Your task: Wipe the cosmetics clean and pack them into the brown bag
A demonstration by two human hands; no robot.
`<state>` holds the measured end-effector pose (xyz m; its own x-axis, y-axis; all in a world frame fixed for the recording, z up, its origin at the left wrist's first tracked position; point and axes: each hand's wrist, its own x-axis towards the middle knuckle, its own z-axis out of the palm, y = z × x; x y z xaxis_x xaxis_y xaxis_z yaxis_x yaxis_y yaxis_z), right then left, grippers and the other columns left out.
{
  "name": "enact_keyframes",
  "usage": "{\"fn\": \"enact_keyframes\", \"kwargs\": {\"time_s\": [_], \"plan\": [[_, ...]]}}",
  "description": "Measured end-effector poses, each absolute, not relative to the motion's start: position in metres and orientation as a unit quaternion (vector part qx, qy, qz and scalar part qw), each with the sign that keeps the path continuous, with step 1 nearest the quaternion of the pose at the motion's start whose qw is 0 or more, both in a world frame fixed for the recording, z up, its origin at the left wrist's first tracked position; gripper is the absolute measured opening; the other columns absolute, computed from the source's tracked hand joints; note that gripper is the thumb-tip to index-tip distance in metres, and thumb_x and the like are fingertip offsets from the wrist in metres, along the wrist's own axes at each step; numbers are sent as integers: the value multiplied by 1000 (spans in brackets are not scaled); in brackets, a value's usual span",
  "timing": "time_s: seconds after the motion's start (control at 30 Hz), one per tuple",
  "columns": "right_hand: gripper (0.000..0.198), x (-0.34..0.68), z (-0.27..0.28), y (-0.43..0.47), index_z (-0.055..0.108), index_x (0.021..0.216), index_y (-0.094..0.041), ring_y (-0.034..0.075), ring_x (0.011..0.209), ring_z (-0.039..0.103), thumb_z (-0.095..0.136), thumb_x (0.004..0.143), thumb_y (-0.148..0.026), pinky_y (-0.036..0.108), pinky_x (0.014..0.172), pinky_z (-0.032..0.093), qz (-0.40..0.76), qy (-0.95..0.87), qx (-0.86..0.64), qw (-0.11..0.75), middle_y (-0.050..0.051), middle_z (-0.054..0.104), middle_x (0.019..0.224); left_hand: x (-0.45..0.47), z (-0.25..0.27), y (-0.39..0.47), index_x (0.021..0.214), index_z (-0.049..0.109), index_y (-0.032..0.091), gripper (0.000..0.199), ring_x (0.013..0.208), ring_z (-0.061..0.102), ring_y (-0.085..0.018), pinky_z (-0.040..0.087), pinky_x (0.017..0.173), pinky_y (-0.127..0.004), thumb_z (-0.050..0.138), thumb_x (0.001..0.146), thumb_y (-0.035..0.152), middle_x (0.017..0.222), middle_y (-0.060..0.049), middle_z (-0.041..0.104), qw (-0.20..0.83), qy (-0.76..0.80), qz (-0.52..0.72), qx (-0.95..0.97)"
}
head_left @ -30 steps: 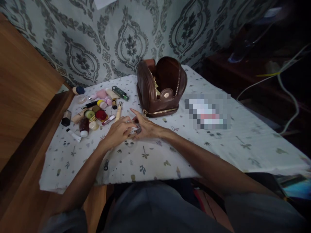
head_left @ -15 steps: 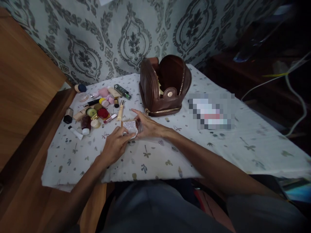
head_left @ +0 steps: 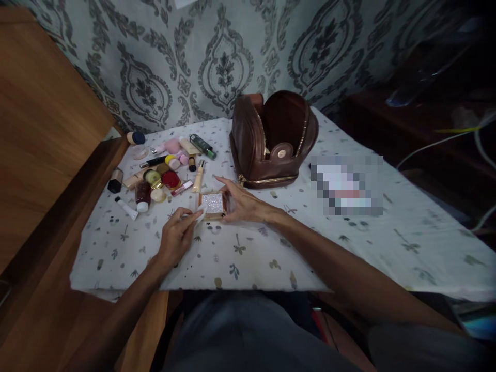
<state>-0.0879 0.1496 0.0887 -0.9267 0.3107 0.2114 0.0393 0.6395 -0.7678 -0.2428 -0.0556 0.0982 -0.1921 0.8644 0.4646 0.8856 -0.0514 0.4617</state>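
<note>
Wears a plain dark top [head_left: 240,336], charcoal with a bluish cast, rounded across the front and spread low, well behind and below both grips. Looks smooth and matt, with soft folds, blurring into shadow at the bottom. Includes a loose, dark grey sleeve [head_left: 418,343], far behind the right grip [head_left: 232,201] and out to its right, with an edge too blurred to trace. Shows slim, bare forearms [head_left: 337,258], one behind the left grip [head_left: 186,225], one behind the right. Narrows to slender wrists [head_left: 271,214] just behind the grips. Ends in long, thin fingers [head_left: 229,184].
</note>
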Motion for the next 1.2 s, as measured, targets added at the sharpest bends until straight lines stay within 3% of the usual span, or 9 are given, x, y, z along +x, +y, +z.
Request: {"fn": "enact_keyframes", "kwargs": {"time_s": [0.43,0.57,0.7,0.9,1.2], "plan": [[115,-87,92,149,16,155,-24,32,117,52,84,62,-30,55,103,43,407,-893,-106,159,12,54,121,-279,100,-1,106,72,18,27,90,59,-20,48,82,-34,50,93,24,94,-5,62,-29,-691,-378,-616],[116,-88,90,149,16,155,-25,33,118,52,84,62,-30,55,104,42,401,-896,-98,164,12,55,120,-277,113,7,93,66,16,21,89,57,-21,46,82,-34,48,95,28,91,-5,58,-16,-708,-322,-628],[115,-88,90,150,14,155,-27,31,115,53,83,64,-32,55,102,43,398,-898,-94,165,11,54,118,-275,120,15,80,54,19,16,97,58,-22,45,86,-34,49,93,26,102,-7,61,-17,-681,-305,-665],[113,-89,89,150,15,155,-24,31,114,52,83,64,-34,55,102,44,399,-897,-97,163,11,55,116,-276,118,24,79,53,20,17,77,56,-19,44,73,-32,49,93,28,79,-3,59,0,-700,-302,-647],[115,-88,92,148,15,155,-23,32,115,52,83,64,-35,55,102,43,398,-899,-105,149,11,56,116,-278,128,17,91,64,17,15,88,61,-22,47,80,-33,53,92,27,92,-6,65,-21,-686,-274,-674]]}}
